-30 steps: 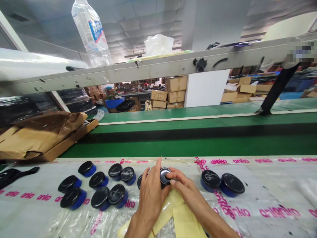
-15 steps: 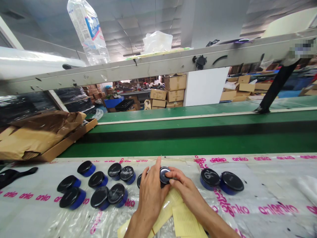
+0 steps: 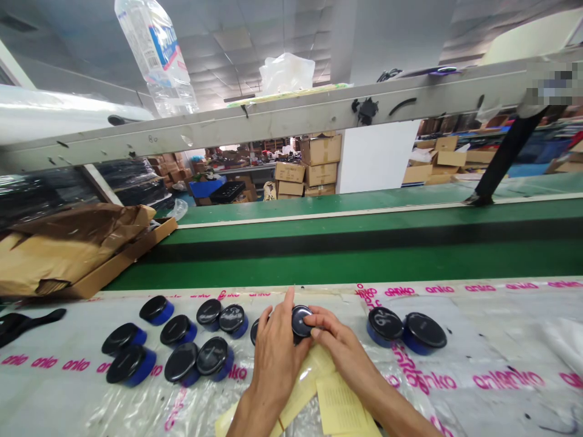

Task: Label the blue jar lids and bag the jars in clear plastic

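Note:
A small round tin (image 3: 301,320) with a black lid is between my two hands at the front middle of the work surface. My left hand (image 3: 276,349) steadies it from the left, index finger stretched up along its side and thumb below. With bent fingers and thumb, my right hand (image 3: 334,334) grips its right edge. Another black-lidded tin (image 3: 254,332) shows partly behind my left fingers. Yellow sheets with printed text (image 3: 341,403) lie beneath my wrists. To the left stand several black-lidded blue tins (image 3: 215,358); two more tins (image 3: 424,332) are to the right.
Clear plastic film with pink print (image 3: 437,379) covers the surface. A black-handled tool (image 3: 31,321) lies at far left, near a cardboard tray with brown paper (image 3: 91,249). Beyond runs a green belt (image 3: 319,261). A shelf rail (image 3: 273,118) crosses above, carrying a plastic bottle (image 3: 161,57).
The view has shifted slightly. Both hands keep the same hold on the tin, and the other tins stay where they were.

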A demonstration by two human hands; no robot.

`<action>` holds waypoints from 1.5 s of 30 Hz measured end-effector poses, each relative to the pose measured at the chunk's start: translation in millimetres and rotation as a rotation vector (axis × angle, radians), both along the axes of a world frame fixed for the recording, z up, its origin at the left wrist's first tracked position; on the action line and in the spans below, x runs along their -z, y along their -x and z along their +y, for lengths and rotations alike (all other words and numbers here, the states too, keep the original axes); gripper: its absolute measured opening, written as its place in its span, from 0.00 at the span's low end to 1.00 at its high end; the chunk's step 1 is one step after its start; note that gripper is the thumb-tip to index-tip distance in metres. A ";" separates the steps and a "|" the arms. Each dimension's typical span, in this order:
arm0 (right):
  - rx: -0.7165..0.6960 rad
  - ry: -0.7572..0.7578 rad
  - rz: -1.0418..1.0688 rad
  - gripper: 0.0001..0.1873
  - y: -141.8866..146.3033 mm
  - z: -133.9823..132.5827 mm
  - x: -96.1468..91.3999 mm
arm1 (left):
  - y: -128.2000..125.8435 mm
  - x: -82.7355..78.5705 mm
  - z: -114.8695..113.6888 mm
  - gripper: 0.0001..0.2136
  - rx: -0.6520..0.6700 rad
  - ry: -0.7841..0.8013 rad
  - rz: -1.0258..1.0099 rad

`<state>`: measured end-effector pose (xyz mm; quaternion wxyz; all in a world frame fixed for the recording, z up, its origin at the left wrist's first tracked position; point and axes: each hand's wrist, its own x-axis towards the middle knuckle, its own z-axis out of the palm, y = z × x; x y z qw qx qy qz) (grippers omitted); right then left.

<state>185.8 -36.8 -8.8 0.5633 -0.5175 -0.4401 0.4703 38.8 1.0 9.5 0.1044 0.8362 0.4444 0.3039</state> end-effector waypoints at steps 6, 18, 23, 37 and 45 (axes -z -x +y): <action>0.015 -0.009 -0.011 0.12 0.5 -0.5 -1.6 | 0.0 0.0 1.3 0.47 -0.001 0.020 0.006; 0.025 -0.007 -0.022 0.13 -1.1 -2.5 4.5 | 2.4 5.5 0.5 0.42 -0.007 0.045 -0.045; 0.011 -0.002 -0.043 0.13 -1.5 -3.6 10.4 | 3.9 13.4 1.2 0.43 -0.028 0.047 -0.070; 0.011 0.000 -0.049 0.14 0.2 -4.2 10.0 | 5.0 18.7 3.5 0.43 -0.011 0.015 -0.055; 0.022 0.001 -0.059 0.15 0.0 -3.8 10.0 | 5.4 16.3 2.2 0.43 -0.006 -0.015 -0.019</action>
